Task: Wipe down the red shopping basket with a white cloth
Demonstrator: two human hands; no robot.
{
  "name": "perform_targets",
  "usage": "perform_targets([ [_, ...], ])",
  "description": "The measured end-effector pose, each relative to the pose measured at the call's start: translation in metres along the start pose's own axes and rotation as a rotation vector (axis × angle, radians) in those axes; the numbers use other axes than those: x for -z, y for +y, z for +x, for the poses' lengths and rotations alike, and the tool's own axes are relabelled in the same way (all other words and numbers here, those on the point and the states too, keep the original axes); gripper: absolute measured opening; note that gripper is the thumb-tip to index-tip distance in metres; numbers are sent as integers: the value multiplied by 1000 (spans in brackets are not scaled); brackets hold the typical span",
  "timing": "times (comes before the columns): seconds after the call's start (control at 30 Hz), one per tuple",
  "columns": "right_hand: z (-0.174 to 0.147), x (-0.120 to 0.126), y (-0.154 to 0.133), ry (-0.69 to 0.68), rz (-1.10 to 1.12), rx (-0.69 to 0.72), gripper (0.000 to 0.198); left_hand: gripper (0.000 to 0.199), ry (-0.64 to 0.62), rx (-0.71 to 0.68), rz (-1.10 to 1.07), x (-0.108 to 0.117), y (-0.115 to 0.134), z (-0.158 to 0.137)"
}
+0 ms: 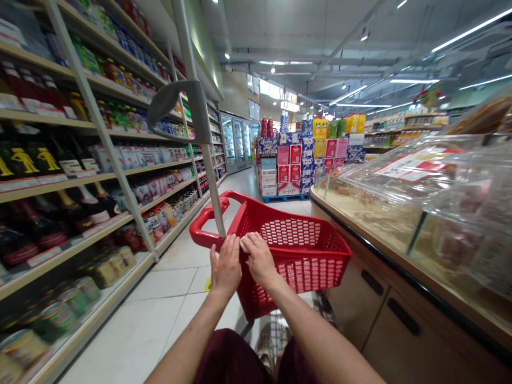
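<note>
Right in front of me stands a red plastic rolling shopping basket [296, 258] with perforated sides. Its tall metal pole rises to a grey loop handle [200, 112], tilted to the left. My left hand [226, 266] lies over the basket's near rim, fingers curled onto it beside the pole. Close against it, my right hand [259, 260] pinches a small white wipe or tissue [244, 245] and presses it to the same rim. Most of the wipe is hidden under the fingers.
Shelves [144, 170] of bottles, cans and packets line the left side. On the right is a wooden counter [360, 298] bearing clear plastic packages [420, 160]. Stacked drink cartons [290, 165] stand ahead on a blue pallet, with glass-door coolers [236, 138] behind.
</note>
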State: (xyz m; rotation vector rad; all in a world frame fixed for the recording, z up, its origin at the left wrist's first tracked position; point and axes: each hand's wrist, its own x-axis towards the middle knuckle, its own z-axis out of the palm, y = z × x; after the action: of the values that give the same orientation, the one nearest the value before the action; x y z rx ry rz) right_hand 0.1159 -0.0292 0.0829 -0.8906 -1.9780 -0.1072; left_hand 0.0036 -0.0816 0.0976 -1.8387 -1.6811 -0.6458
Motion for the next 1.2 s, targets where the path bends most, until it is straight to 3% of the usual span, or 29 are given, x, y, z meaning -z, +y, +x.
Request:
perform_targets([
  [0.07, -12, 15, 17, -2, -43, -21, 35, 56, -6, 3, 5, 1, -5, 0],
  [0.2, -29, 32, 46, 40, -178, -272, 28, 57, -17, -5, 0, 1, -5, 0],
  [0.27, -25, 24, 38, 27, -160, -233, 29, 56, -6, 11, 1, 0, -1, 0],
  [0.4, -22, 19, 28, -28, -128, -3, 37, 53, -4, 38, 3, 1, 2, 1],
  [0.5, -43, 44, 63, -16, -224, -92, 36, 53, -5, 59, 6, 1, 5, 3],
  [0.6, -64, 63, 97, 111, -365, -272, 30, 55, -34, 23, 0, -2, 18, 5],
  [0.7, -67, 55, 98, 69, -338, -154, 32, 56, -123, -69, -5, -9, 35, 8],
  [0.8, -68, 49, 98, -5, -325, -38, 40, 56, -175, -62, 18, -16, 44, 9],
  [0.97, -84, 70, 131, 112, -492, -312, 34, 58, -177, -84, 27, -20, 48, 10],
  [1.13, -80, 64, 127, 31, -424, -89, 41, 56, -244, -117, 22, -25, 67, 10],
  [1.2, -82, 71, 134, -5, -437, -130, 43, 57, -260, -110, 27, -26, 71, 9],
])
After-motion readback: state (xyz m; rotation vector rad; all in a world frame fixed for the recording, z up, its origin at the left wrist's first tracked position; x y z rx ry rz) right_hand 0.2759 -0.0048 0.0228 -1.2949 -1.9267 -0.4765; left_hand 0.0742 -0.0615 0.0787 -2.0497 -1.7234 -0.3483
